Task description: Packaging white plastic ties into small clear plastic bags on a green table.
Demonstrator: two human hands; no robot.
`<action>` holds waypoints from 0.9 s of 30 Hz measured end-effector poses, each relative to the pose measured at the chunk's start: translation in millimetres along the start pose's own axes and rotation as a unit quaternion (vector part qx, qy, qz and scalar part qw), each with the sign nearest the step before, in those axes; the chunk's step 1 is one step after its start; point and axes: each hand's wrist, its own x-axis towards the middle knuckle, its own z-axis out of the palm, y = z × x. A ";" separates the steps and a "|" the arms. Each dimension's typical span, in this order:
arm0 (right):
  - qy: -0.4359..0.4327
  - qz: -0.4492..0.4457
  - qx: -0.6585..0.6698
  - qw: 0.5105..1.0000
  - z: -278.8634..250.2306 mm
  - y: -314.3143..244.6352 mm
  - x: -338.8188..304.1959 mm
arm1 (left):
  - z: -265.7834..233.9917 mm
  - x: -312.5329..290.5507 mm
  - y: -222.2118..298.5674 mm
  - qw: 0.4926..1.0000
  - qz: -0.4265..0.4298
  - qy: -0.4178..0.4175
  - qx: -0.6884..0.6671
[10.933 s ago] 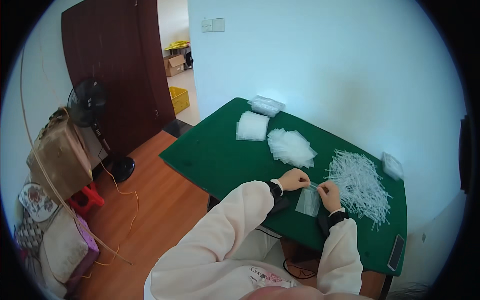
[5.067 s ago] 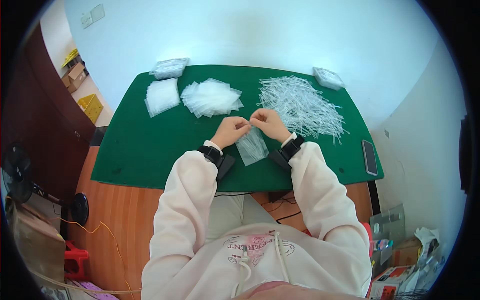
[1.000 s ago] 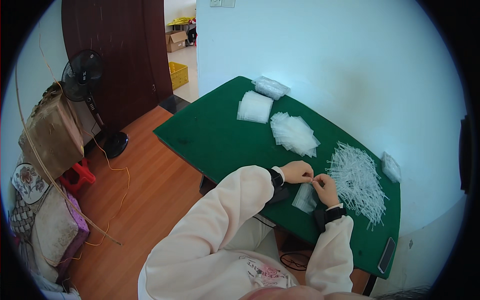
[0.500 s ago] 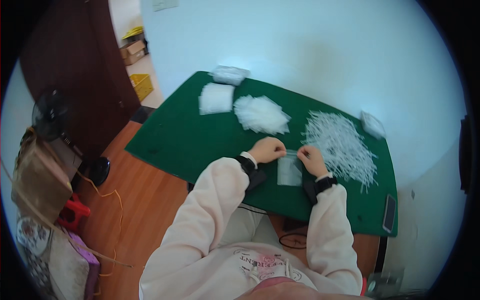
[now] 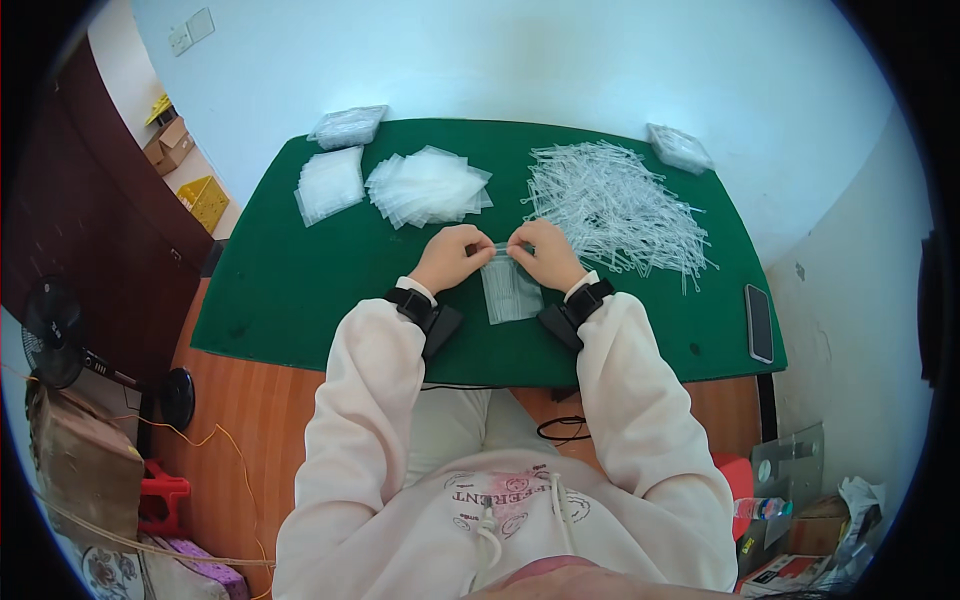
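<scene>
My left hand [image 5: 452,258] and my right hand [image 5: 547,258] meet at the top edge of a clear zip bag [image 5: 513,292], each pinching it between thumb and fingers. The bag hangs toward me over the green tabletop, and faint upright lines show in it; I cannot make out what they are. Beyond my right hand spreads a loose heap of thin clear plastic sticks [image 5: 615,205] with small looped ends. Past my left hand lies a fanned pile of clear bags [image 5: 428,187], beside a neater stack of bags [image 5: 331,184].
Clear packs lie at the table's back left [image 5: 348,126] and back right [image 5: 680,148]. A phone [image 5: 759,323] rests near the right edge of the green table [image 5: 290,300]. A fan [image 5: 55,330] and a cardboard box [image 5: 85,465] stand on the left; a black cable [image 5: 565,430] hangs below.
My head view has swung, so the table sits further left and higher in the picture. Both hands keep their pinch on the zip bag, with their fingertips slightly closer together.
</scene>
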 end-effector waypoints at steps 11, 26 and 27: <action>0.082 0.150 0.116 0.978 -8.4 32.1 -2.6 | -3.3 0.5 -12.6 0.995 -0.086 0.003 -0.050; 0.120 0.260 0.412 0.865 -7.5 14.9 -0.5 | -4.1 0.0 -0.8 0.924 -0.136 0.012 -0.357; 0.106 0.251 0.400 0.875 -5.4 10.7 0.0 | -3.1 -0.5 -0.6 0.926 -0.132 0.008 -0.353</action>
